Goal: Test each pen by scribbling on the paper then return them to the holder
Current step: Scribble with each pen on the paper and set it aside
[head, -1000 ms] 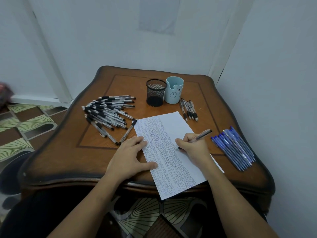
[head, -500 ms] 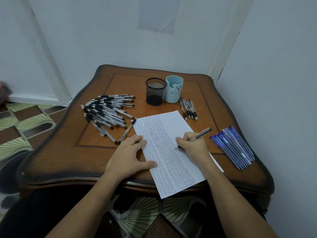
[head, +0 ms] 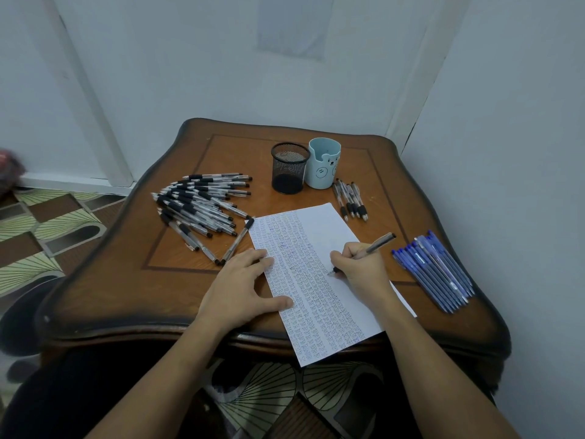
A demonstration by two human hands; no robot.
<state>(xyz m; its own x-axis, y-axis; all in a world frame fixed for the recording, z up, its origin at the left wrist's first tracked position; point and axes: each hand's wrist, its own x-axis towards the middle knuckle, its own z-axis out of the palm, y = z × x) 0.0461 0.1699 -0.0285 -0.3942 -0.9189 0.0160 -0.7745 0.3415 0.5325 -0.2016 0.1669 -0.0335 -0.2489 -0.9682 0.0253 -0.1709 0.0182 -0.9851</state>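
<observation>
Heaped black-grip pens lie far left on our table. Our left hand presses the paper's edge, fingers flat and apart. Our right hand pinches a pen, tip on the paper. Blue pens lie rightmost.

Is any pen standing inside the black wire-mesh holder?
No, the black wire-mesh holder shows only its dark, empty inside.
</observation>
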